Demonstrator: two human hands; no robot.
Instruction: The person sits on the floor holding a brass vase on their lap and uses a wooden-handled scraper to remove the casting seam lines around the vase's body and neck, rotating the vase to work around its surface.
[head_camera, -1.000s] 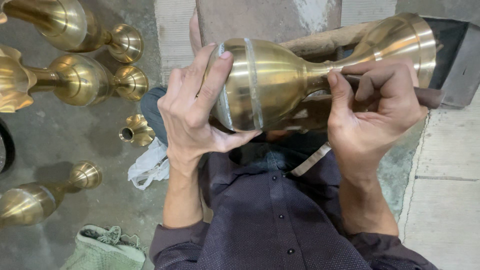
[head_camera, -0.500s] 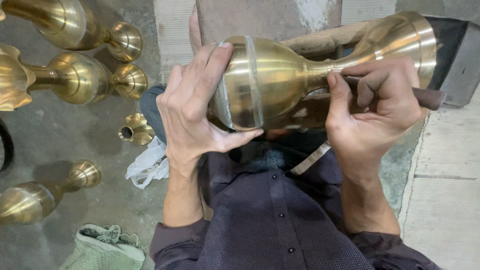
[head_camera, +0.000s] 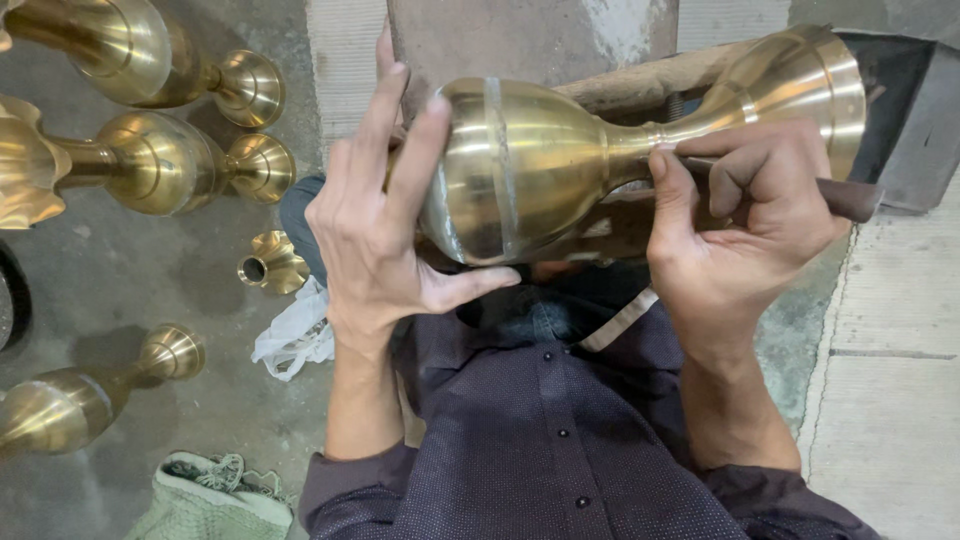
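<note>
Nothing has shifted: your left hand still cups the vase; right hand, at 3 o'clock, grips the tool against the neck, work unfinished.

Left hand covers the near end of the brass vase; its mouth not visible; right hand hides most of the dark-handled tool, tip unseen against the neck; brass pieces at the left edge cut off by the frame; green cloth at bottom left cropped; wooden rest mostly behind the vase.
</note>
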